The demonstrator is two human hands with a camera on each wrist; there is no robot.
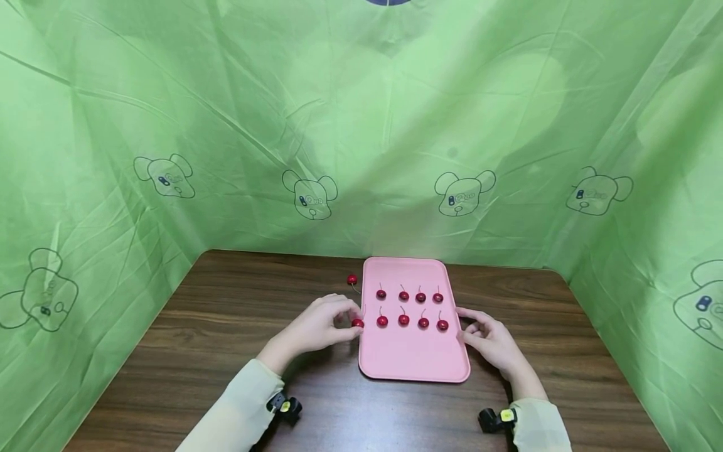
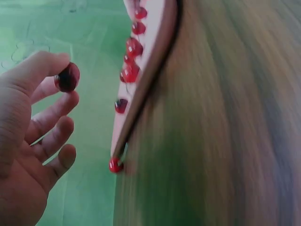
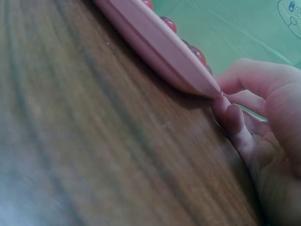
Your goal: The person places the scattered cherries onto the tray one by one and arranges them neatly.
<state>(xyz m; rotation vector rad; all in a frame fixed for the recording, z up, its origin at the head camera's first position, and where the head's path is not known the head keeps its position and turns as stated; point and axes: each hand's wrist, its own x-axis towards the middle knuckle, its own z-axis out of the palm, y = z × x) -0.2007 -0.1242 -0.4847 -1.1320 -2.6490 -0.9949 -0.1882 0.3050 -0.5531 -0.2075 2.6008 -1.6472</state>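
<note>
My left hand [image 1: 324, 323] pinches a red cherry [image 2: 68, 77] between thumb and fingertips, just off the left rim of a pink tray [image 1: 412, 358]. In the left wrist view that cherry is held up and its other fingers are loosely bent. Two rows of cherries with thin stems, one of them a cherry [image 1: 403, 320], stand on the tray. My right hand [image 1: 491, 339] holds the tray's right rim, thumb and fingertips right at the edge in the right wrist view. Another cherry [image 1: 352, 279] lies on the table left of the tray.
The tray lies on a dark brown wooden table [image 1: 226, 326], its far end near the table's back edge. Green cloth [image 1: 384, 125] with printed cartoon heads rises behind and at both sides. Each wrist wears a small black camera [image 1: 290, 409].
</note>
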